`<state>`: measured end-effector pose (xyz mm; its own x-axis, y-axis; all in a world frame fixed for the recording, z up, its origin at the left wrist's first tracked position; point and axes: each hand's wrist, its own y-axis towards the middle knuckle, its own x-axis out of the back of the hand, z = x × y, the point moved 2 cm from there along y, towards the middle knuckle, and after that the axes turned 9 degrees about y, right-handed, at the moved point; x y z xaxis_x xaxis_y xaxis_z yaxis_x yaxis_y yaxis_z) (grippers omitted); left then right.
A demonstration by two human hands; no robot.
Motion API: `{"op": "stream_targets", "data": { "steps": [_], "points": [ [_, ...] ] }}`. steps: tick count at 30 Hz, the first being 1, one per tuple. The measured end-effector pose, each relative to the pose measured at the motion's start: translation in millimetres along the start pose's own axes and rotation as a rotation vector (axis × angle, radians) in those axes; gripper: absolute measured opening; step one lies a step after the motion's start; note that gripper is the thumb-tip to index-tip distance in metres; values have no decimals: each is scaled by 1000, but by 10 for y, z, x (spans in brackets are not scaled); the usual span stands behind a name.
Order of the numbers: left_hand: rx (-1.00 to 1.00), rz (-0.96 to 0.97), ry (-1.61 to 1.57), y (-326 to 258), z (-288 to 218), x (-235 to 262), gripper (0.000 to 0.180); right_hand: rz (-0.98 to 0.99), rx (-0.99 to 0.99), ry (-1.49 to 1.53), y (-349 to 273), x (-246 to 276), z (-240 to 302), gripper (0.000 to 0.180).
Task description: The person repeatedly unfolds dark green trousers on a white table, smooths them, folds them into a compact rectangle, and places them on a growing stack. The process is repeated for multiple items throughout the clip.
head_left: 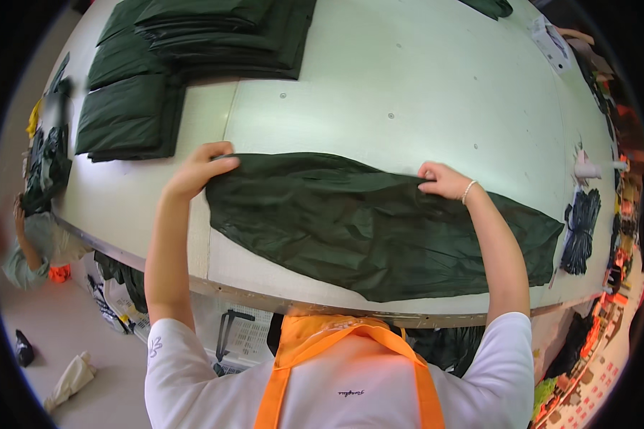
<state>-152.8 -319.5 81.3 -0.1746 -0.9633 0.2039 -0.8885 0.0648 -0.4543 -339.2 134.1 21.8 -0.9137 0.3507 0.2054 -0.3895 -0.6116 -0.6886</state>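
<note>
A long piece of dark green, slightly shiny fabric [358, 229] lies spread along the near edge of the pale table, its surface creased. What garment or cover it is, I cannot tell. At its far left corner my left hand [206, 170] pinches the edge between thumb and fingers. Farther right, my right hand [445, 180], with a beaded bracelet at the wrist, has curled fingers closed on the far edge. The fabric's right end reaches past my right forearm, which hides part of it.
Folded dark green fabric stacks [215, 43] stand at the far left of the table [322, 114]. On the right lie a bundle of dark cords [582, 232] and a white cone [587, 169]. Another person's arm [27, 239] shows at the left, and a white box [551, 44] at the far right.
</note>
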Motion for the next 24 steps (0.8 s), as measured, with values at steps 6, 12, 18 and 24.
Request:
{"op": "stream_targets", "data": {
  "steps": [6,12,18,24],
  "points": [
    [84,223,-628,0,890,51,72,-787,236,-345,53,-14,-191,42],
    [388,-50,-592,133,825,-101,49,-730,402,-585,-513,-1622,172,67],
    [244,-581,-252,126,831,-441,54,-665,333,-500,-794,-2182,-253,55],
    [-22,-628,199,109,1012,-403,42,-1048,547,-479,-144,-981,-49,27]
  ]
}}
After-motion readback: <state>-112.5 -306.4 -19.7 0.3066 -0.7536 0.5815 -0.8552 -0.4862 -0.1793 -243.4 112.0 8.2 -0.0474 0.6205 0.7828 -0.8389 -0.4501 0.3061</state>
